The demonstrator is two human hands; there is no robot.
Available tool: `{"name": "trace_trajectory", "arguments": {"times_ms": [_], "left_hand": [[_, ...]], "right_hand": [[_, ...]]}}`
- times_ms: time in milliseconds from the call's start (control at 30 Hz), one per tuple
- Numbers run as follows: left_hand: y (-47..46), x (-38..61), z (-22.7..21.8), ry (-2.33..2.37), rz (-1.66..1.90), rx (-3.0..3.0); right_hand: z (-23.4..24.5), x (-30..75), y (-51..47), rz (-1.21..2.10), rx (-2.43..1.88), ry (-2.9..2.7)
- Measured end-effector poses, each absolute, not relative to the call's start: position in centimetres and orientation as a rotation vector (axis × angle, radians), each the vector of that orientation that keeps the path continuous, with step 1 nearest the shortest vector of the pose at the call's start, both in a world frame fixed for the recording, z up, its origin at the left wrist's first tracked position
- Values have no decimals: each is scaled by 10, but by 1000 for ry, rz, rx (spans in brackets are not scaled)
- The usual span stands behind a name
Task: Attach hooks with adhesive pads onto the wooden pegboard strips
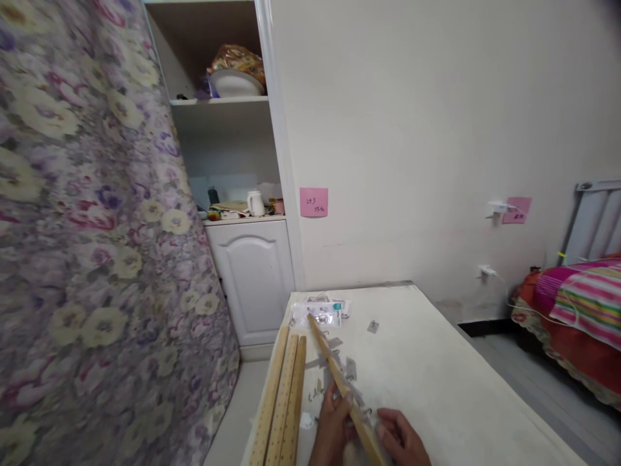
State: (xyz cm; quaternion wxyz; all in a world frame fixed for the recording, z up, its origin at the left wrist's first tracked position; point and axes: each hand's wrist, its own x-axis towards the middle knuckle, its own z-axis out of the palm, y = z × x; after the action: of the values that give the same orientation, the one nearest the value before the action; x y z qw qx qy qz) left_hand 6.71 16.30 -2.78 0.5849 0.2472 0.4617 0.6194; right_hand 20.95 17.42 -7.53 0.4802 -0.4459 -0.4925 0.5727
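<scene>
A long narrow wooden strip (334,369) slants over the table, its far end above the clear packaging. My left hand (334,417) is closed around the strip from its left side. On the strip's right, my right hand (400,437) has its fingers bent close to the edge; whatever they pinch is too small to make out. A small metal hook (367,411) shows just above those fingertips, by the strip. More small hooks with clear backing pieces (350,369) lie along the strip. Three wooden strips with rows of holes (281,401) lie side by side to the left.
The white table (436,362) reaches to the wall. Clear blister packaging (334,315) lies at its far end, with a single clear piece (373,325) to the right. A flowered curtain (111,259) hangs left, beside a white cupboard (257,278). A bed (582,304) stands right.
</scene>
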Motion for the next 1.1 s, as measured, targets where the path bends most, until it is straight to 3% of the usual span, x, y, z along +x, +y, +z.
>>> {"name": "trace_trajectory", "arguments": {"times_ms": [267,433,833,1100], "left_hand": [[163,35,-29,924,1394,627],[172,25,-45,997,1444,653],[159,15,-46,1240,1407,814],[157,25,-44,1188,1409,875]], "right_hand": [[-23,182,183,1348,-926,-1497],[-29,154,183,1419,-889,-1537],[-39,152,186,1143,-1135,-1576],[-19,143,213,1295,-996,-1534]]}}
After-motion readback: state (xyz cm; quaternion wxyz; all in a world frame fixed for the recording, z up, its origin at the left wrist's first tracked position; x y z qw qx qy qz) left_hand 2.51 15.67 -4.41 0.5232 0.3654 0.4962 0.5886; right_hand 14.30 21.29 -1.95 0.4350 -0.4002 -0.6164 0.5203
